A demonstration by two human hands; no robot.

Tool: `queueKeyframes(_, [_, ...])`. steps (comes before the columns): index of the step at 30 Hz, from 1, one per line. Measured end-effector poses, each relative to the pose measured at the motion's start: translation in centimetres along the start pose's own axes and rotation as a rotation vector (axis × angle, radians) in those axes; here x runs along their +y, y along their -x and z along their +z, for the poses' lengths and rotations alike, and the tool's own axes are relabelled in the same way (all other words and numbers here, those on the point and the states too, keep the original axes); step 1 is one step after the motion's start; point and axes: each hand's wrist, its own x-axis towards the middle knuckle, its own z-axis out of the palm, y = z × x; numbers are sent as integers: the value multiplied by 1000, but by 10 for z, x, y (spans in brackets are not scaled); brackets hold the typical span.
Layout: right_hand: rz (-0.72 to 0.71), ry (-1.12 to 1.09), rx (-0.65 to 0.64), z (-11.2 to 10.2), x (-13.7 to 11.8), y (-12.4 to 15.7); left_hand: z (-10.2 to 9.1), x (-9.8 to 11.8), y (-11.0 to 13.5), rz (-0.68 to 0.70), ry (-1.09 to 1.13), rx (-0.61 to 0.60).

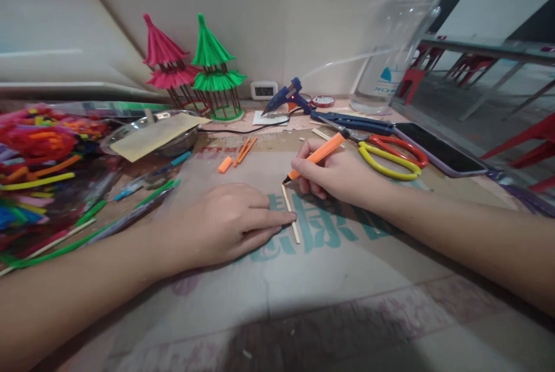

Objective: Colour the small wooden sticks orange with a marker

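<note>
My right hand [323,168] is closed around an orange marker [323,149]. The marker's dark tip meets the far end of a pale thin wooden stick [296,231] lying on the board. Stretched out flat, the index finger of my left hand [234,216] presses on the middle of that stick; the other fingers rest on the board beside it. Beyond my left hand lie an orange marker cap [225,164] and a few short orange sticks [245,150]. Scissors [390,155] with red and yellow handles lie just past my right wrist.
A pink model tower [167,60] and a green one [214,66] stand at the back. Near them are a glue gun [286,96], a small clock [264,90] and a clear bottle [379,66]. A phone [442,149] lies right; colourful pipe cleaners [39,147] crowd the left.
</note>
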Motion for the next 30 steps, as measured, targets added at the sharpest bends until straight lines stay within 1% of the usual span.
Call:
queueKeyframes(3, [11,-2,-19,-1,-1,0,0,0,0,-4,-2,9])
queueKeyframes(7, [15,2,-78,-3,-3,2,0,0,1,0,-8,14])
queueKeyframes(15, [3,9,-174,-6,-6,6,0,1,1,-22,-14,-3])
queueKeyframes(17, [10,-2,-160,-5,-5,6,-1,1,1,-20,-12,-2])
queueKeyframes(22, [11,-37,-48,-2,-4,4,-2,0,0,8,-15,12])
queueKeyframes(25, [24,-16,-65,-2,-5,4,-1,0,0,-2,-15,10])
queueKeyframes(30, [22,18,-148,-6,-8,6,2,0,1,-23,-7,4])
